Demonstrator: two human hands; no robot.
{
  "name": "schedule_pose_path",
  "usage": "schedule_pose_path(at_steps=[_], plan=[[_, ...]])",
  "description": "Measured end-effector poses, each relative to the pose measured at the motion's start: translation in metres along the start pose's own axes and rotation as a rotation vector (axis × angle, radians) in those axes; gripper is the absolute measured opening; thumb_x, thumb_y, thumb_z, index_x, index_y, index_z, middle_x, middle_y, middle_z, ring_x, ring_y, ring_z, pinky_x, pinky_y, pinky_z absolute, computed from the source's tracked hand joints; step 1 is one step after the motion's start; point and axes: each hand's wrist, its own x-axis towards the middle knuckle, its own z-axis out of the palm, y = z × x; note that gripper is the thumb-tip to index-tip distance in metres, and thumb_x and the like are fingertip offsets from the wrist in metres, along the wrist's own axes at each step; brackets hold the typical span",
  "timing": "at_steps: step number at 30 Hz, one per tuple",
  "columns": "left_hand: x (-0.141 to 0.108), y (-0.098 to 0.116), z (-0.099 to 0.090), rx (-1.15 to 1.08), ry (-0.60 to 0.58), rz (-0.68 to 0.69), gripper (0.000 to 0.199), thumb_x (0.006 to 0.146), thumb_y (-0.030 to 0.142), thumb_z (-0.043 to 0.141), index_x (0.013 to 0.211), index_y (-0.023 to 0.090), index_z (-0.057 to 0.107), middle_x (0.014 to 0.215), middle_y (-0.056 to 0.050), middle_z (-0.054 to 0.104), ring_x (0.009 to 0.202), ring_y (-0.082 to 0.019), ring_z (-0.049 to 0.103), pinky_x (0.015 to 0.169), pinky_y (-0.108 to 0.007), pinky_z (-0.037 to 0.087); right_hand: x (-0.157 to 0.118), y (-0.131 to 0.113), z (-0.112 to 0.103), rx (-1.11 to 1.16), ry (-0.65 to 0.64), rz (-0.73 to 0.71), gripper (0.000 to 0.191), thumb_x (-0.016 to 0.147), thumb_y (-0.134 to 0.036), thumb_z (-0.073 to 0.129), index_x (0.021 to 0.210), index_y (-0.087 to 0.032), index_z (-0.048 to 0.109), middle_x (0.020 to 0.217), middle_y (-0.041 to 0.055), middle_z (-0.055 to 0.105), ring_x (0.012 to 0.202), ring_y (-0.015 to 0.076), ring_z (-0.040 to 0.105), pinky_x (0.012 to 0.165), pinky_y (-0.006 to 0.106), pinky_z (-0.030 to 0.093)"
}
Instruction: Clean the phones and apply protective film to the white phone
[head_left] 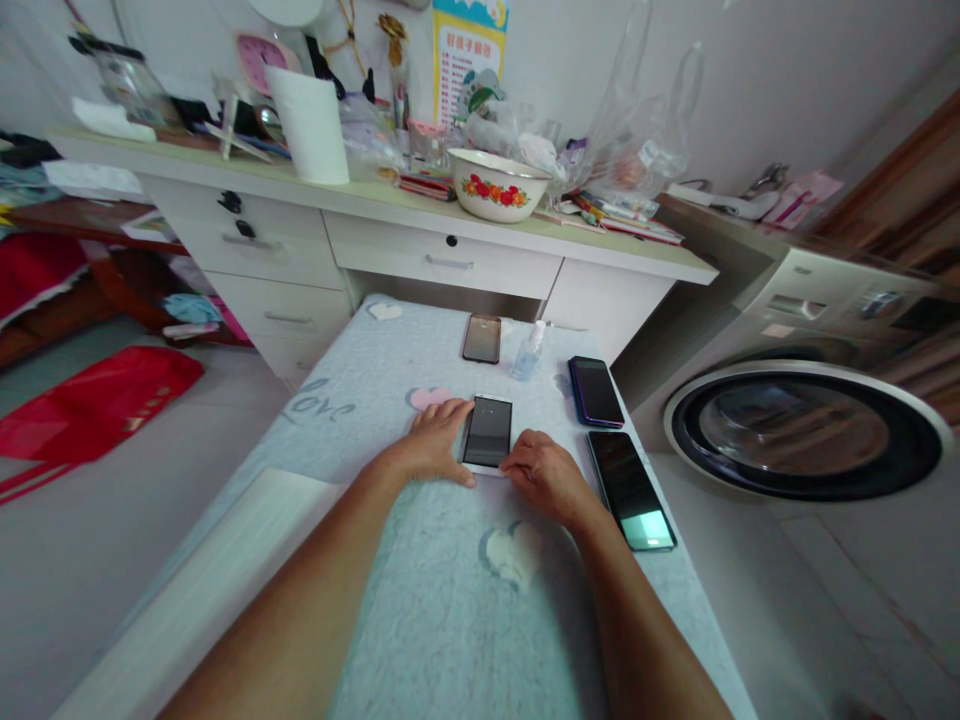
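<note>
A white-framed smartphone (488,432) lies screen up on the cloth-covered table. My left hand (435,443) holds it along the left edge, fingers near the upper corner and thumb by the lower one. At the lower right corner, my right hand (546,474) has its fingers curled into a pinch; whatever lies between the fingertips is too small to make out. Beyond the phone are a brownish phone case (481,339) and a small clear spray bottle (529,352). Two dark phones, one farther (596,391) and one nearer (631,490), lie along the right side.
A patterned light-blue cloth (420,620) covers the table, with a long pale strip (217,580) at its left. Behind stands a white drawer desk (450,250) bearing a floral bowl (499,187) and a paper roll (309,125). A washing machine (795,290) stands right.
</note>
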Motion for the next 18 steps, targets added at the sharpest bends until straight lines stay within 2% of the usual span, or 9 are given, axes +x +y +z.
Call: schedule_pose_path(at_steps=[12,18], plan=[[0.000,0.000,-0.001,0.001,-0.001,0.015,0.115,0.050,0.056,0.074,0.145,0.026,0.017,0.151,-0.012,0.025,0.138,-0.037,0.023,0.110,-0.048,0.025,0.007,0.003,0.014,-0.020,0.147,0.186,0.023,0.091,-0.019,0.050,0.097,-0.025,0.073,0.093,0.0053,0.062,0.092,0.0170,0.054,0.079,0.025,0.041],[-0.001,0.004,-0.005,0.005,-0.026,-0.003,0.115,0.050,0.055,0.075,0.145,0.023,0.019,0.152,-0.013,0.024,0.139,-0.037,0.021,0.110,-0.048,0.025,0.014,0.002,0.015,-0.056,0.211,0.232,0.022,0.092,-0.023,0.051,0.099,-0.026,0.072,0.094,0.0055,0.063,0.090,0.0177,0.053,0.074,0.025,0.041]])
